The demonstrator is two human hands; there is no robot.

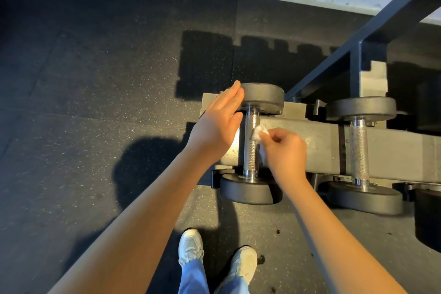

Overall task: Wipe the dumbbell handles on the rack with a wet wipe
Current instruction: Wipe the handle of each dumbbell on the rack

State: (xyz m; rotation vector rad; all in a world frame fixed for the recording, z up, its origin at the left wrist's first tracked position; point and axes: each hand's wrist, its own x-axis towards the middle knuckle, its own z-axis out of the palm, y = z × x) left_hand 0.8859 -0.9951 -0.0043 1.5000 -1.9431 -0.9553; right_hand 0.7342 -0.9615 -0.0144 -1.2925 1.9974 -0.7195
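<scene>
Dumbbell (245,192), black heads, knurled steel handle (250,153): lies across the rack (310,145) at its left end. Right hand (286,150): fingers curled, pinching a crumpled white wet wipe (257,132) against the handle's right side. Left hand (219,124): fingers straight and together, beside the far head. Second dumbbell (359,150): further right on the rack, untouched.

Gym weight room.
Speckled black rubber floor (95,79); a grey steel rack (322,148) carries a black-headed dumbbell (250,160) with knurled chrome handle, a second dumbbell (359,148) beside it.
</scene>
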